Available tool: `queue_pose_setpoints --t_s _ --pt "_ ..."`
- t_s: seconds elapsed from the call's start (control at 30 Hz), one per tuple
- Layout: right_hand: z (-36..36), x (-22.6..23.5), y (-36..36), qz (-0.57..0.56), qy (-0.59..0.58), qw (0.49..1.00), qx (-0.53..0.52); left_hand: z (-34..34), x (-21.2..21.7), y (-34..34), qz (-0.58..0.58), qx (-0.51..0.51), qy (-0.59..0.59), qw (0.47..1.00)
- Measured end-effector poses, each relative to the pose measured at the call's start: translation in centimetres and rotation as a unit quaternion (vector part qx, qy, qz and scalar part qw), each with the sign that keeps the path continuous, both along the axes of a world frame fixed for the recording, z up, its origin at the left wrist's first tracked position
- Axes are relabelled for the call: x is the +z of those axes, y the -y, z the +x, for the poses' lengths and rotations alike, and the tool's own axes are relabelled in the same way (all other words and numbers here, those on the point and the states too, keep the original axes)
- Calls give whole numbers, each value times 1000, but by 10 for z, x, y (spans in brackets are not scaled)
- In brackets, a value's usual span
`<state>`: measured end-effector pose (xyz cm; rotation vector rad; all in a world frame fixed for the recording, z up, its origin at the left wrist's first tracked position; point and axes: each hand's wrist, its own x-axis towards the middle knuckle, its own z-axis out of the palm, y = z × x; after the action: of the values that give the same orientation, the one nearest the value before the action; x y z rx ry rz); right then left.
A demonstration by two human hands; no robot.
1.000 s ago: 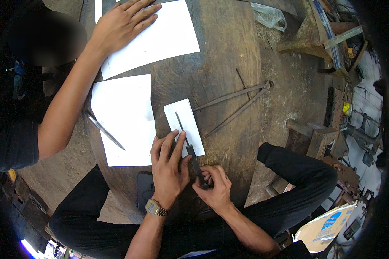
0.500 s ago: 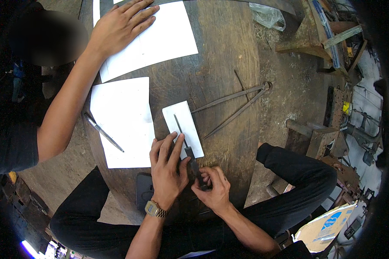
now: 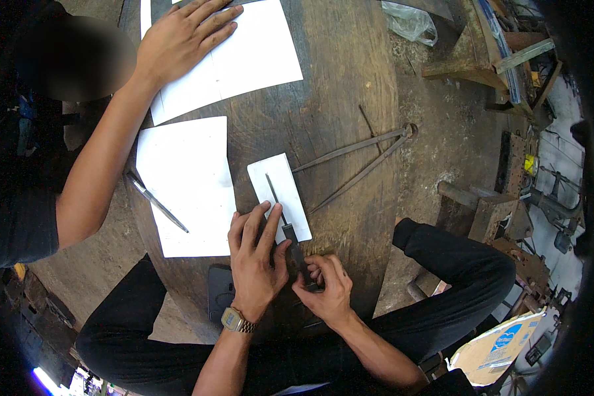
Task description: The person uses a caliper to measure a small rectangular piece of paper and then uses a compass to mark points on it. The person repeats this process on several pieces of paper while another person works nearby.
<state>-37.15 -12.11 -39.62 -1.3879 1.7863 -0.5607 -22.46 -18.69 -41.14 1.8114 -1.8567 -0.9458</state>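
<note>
Over a small white pad: dark tool between two hands

Tool (image 3: 293,243) runs lengthwise over the pad (image 3: 287,188), thin shaft toward the far end, handle crossing the near edge and reaching the right hand. Whether the shaft touches the paper all along, cannot tell.

Handling, by judgement: stiff, probably metal, light enough for one hand, most weight in the handle. Not soft; the narrow shaft looks the part likeliest to bend. Smooth faces might slip a little. Best hold: the thick handle, at its near end, shaft left free.

Looks: nearly black, dull; handle flat-sided and straight, stepping abruptly down to a slim, straight shaft. Near end hidden by fingers.

Right hand (image 3: 327,285): thumb and curled fingers pinching the handle's near end. Left hand (image 3: 254,254): fingers long and slightly spread, tips over pad and shaft, thumb beside the handle; how hard it presses, cannot tell. Watch (image 3: 234,319) on that wrist.

Further out: dividers (image 3: 369,141) lying with legs apart, right of the pad; on the left, a sheet (image 3: 191,191) with a pen (image 3: 157,201) across its edge. Beyond, a co-worker's hand (image 3: 185,43) flat on more paper (image 3: 257,53). All on a worn wooden table (image 3: 336,79).
</note>
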Motion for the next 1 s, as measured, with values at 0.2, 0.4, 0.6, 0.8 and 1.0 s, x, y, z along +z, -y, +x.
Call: queue_pose_setpoints --t_s 0.2,0.4,0.6,0.8,1.0 --pt "1 0 0 -7 -6 1000 2 0 1 -1 -1 1 1 1000" --pt "1 -2 -1 -7 -5 1000 3 0 1 0 2 1 1 1000" --pt "-1 1 -2 29 -1 999 19 0 1 0 0 -1 1 1000" --pt "1 0 0 5 -1 1000 -4 0 2 0 1 -4 6 1000" --pt "1 2 0 11 11 1000 -12 -1 5 2 -10 -16 21 1000"
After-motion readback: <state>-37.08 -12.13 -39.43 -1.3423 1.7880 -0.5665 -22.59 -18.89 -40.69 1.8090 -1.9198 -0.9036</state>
